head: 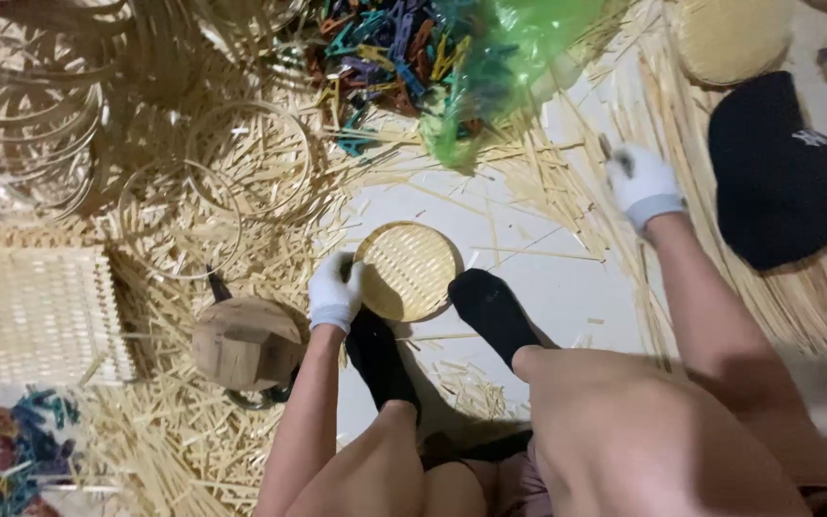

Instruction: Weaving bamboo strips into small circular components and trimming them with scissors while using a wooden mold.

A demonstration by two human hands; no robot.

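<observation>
Round woven bamboo tray (412, 270) seen at frame centre, on floor, gripped at left rim by gloved left hand (334, 292). Gloved right hand (641, 182), upper right, closed among loose bamboo strips (567, 182); what is held cannot be told.

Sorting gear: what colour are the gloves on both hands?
White, on left hand and right hand; head view.
</observation>
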